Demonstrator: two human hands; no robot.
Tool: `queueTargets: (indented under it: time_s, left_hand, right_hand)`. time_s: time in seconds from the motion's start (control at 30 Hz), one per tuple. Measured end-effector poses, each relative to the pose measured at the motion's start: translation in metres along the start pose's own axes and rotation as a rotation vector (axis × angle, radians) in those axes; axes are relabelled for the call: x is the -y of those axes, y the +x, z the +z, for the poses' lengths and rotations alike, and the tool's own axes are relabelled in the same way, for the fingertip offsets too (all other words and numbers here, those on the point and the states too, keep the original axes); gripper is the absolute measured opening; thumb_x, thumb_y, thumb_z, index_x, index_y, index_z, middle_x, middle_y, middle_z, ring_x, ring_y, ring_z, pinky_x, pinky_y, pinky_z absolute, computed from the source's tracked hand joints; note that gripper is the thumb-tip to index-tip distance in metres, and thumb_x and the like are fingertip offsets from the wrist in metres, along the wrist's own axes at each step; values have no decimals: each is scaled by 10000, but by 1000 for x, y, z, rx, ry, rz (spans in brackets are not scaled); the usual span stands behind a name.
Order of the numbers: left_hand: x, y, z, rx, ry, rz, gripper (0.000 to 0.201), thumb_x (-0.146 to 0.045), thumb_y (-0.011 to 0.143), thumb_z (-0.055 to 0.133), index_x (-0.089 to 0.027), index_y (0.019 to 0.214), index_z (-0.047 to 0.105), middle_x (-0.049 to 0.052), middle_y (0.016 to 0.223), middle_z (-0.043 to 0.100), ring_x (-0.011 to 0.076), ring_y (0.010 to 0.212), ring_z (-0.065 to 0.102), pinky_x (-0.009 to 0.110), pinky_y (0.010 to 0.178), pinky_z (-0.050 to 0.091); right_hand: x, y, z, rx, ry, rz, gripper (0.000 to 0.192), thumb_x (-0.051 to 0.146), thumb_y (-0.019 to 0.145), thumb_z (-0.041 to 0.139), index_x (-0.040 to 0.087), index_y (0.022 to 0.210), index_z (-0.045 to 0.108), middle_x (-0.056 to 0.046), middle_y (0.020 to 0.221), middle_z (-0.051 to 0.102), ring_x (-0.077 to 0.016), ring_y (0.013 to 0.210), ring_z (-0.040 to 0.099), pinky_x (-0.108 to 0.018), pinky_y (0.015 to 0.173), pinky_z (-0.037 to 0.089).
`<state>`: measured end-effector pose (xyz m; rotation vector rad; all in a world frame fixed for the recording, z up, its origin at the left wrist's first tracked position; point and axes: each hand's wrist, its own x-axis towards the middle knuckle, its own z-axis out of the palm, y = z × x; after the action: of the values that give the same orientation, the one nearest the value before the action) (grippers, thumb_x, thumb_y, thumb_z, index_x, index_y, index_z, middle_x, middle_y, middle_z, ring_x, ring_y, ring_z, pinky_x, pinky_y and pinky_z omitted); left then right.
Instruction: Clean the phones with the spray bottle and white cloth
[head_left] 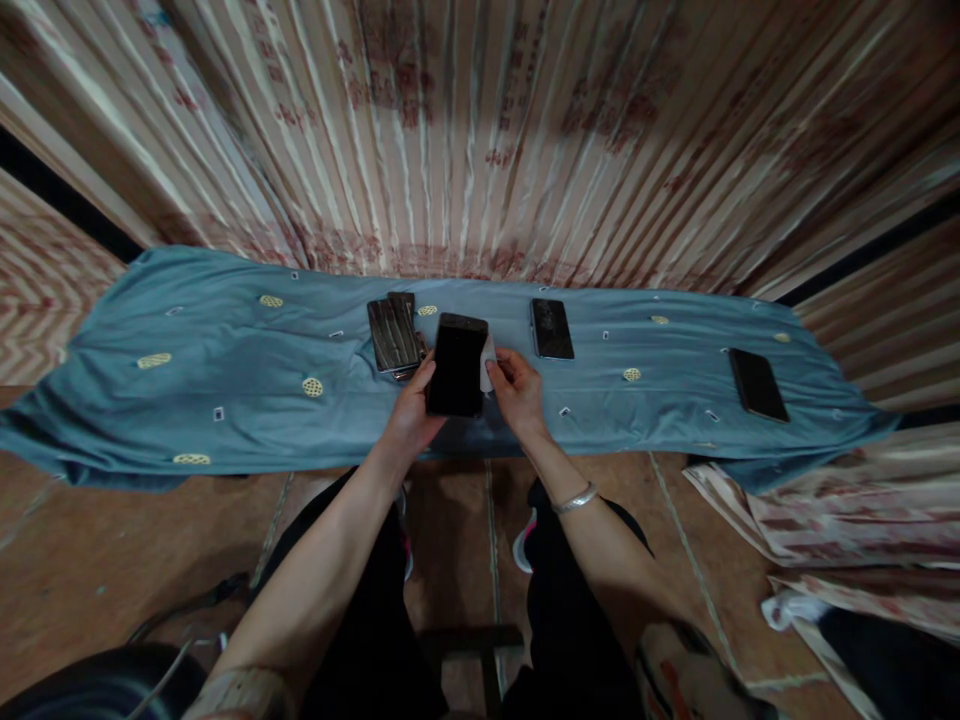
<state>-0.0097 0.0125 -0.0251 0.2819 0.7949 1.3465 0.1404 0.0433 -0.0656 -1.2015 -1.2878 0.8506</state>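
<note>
A black smartphone (457,366) with a dark screen is held upright over the front of the cloth-covered table. My left hand (414,405) is closed on its left edge, thumb at the side. My right hand (519,390) pinches a small white cloth or tissue (488,368) against the phone's right edge. Just behind my left hand lies a small pile of phones (394,335), partly overlapping. Another dark phone (552,329) rests flat to the right, beyond my right hand.
A blue patterned cloth (247,390) covers the long table. One more phone (758,385) lies near its right end. Pleated curtains (480,140) hang close behind. Tiled floor (450,540) shows below, with a black rounded object (97,680) at lower left.
</note>
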Motion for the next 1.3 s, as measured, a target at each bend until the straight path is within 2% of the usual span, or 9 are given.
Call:
queueTargets:
  time_s: [0.17, 0.33, 0.47, 0.63, 0.73, 0.93, 1.13, 1.3]
  left_hand:
    - [1, -4, -2, -15, 72, -20, 427, -214, 923, 627, -259, 1348, 632, 31, 1176, 779, 218, 1065, 735, 371, 930, 593]
    - [4, -8, -5, 2, 100, -3, 474, -200, 889, 668, -251, 1359, 640, 37, 1221, 768, 219, 1118, 720, 353, 964, 576]
    - [9, -14, -3, 47, 115, -34, 483, -230, 871, 708, -238, 1351, 656, 51, 1247, 759, 242, 1179, 697, 372, 1015, 553]
    - [13, -21, 2, 129, 134, -43, 417, -301, 911, 681, -244, 1325, 674, 49, 1316, 726, 247, 1242, 661, 389, 1044, 540]
    - [15, -25, 5, 121, 158, -66, 386, -332, 925, 667, -251, 1301, 686, 52, 1312, 725, 251, 1207, 674, 397, 1008, 562]
    - [19, -31, 10, 76, 167, -229, 357, -393, 994, 549, -315, 1323, 665, 40, 1222, 750, 231, 949, 727, 450, 868, 622]
    - [23, -30, 10, 151, 175, -225, 497, -586, 973, 497, -283, 1319, 685, 81, 1273, 728, 277, 1045, 711, 420, 817, 628]
    - [23, -29, 11, 96, 195, -233, 561, -615, 1000, 385, -277, 1338, 680, 88, 1227, 747, 268, 1028, 714, 396, 820, 621]
  right_hand:
    - [-5, 2, 0, 17, -74, -11, 294, 427, 860, 641, 218, 1054, 715, -56, 1009, 781, -226, 912, 721, -371, 864, 554]
    - [-9, 13, -4, -16, -127, -35, 287, 416, 858, 647, 207, 1034, 735, -53, 963, 789, -222, 880, 716, -357, 837, 554]
    - [-9, 23, -12, -44, -187, -54, 294, 392, 851, 637, 199, 1036, 759, -48, 927, 785, -224, 859, 702, -359, 832, 553]
    - [-9, 28, -18, -57, -224, -34, 265, 313, 832, 630, 212, 1013, 795, -56, 1022, 803, -275, 993, 718, -429, 922, 552]
    - [-7, 30, -19, -32, -216, -50, 261, 278, 838, 615, 236, 1012, 805, -35, 1040, 811, -265, 1013, 727, -427, 944, 556]
    - [0, 32, -19, 16, -270, -133, 269, 230, 872, 572, 229, 1008, 804, -47, 1096, 805, -242, 1065, 734, -399, 986, 553]
    - [4, 28, -17, 60, -370, -321, 319, 230, 954, 502, 236, 1139, 761, -57, 1208, 768, -214, 1162, 692, -391, 1076, 514]
    - [7, 23, -17, 145, -536, -469, 430, 107, 934, 434, 214, 1238, 719, -91, 1331, 693, -227, 1250, 610, -427, 1143, 460]
